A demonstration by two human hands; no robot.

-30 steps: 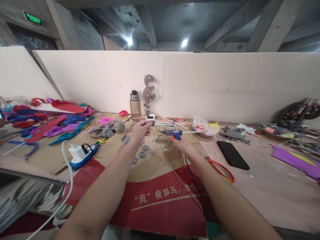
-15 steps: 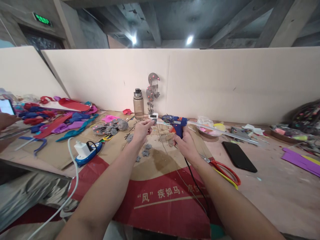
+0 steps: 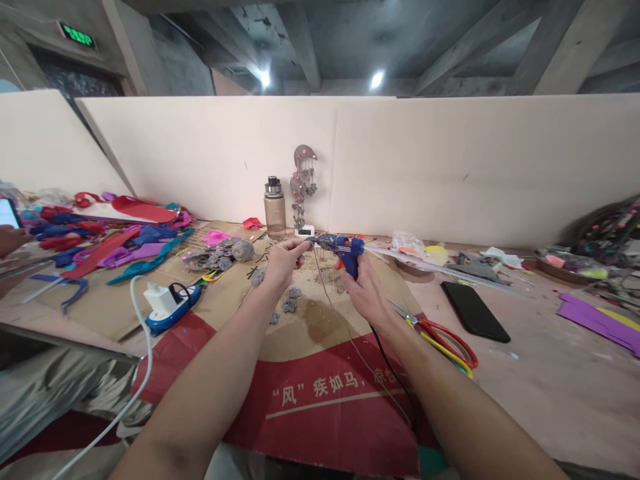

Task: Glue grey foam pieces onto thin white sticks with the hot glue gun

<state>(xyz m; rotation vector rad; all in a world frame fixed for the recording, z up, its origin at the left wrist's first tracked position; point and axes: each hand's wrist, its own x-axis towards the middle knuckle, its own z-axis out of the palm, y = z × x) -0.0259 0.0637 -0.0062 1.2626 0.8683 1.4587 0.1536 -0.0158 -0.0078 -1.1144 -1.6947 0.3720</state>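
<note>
My left hand (image 3: 283, 264) pinches a small grey felt piece (image 3: 311, 243) between thumb and fingertips, above the cardboard sheet (image 3: 280, 340). The fingers hide much of it. Wrapped in my right hand (image 3: 369, 288) is a blue hot glue gun (image 3: 345, 246), its smeared nozzle pointing left and close to the felt piece; I cannot tell whether they touch. A thin grey string (image 3: 326, 288) runs down from near the piece across the cardboard. Several small grey flower shapes (image 3: 289, 305) lie below my left hand.
Behind stand a bottle (image 3: 275, 210) and a grey hanging ornament (image 3: 303, 177) against the white panel. Scissors (image 3: 445, 337) and a black phone (image 3: 475, 312) lie right. A blue power strip (image 3: 175, 311), grey yarn (image 3: 243, 249) and coloured cloth (image 3: 125, 247) are left, beside another person's hand (image 3: 13, 240).
My right hand has brought the glue gun left and slightly down, so its nozzle is now close to the felt piece. My left hand keeps its pinch almost in place.
</note>
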